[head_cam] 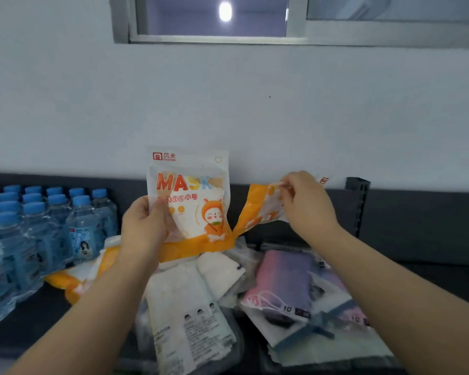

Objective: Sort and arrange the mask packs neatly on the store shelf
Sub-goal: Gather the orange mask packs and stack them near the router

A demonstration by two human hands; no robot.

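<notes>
Two hands, left (144, 226) gripping MASK pack (190, 196), right (306, 204) pinching seemingly matching, half-hidden pack (257, 209)

Orange mask pack (192, 196) reading "MASK", brand "FENGMI" (top corner), pink-purple pack (282, 282) marked "10"

Shop: dark shelf (417, 226) w/ shrink-wrapped water bottles (38, 226), piled mask packs (228, 293)

mask pack (190, 196): glossy plastic film, you see glare
water bottles (46, 226): clear plastic, shiny shrink-wrap
shelf (417, 226): dark, matt
</notes>
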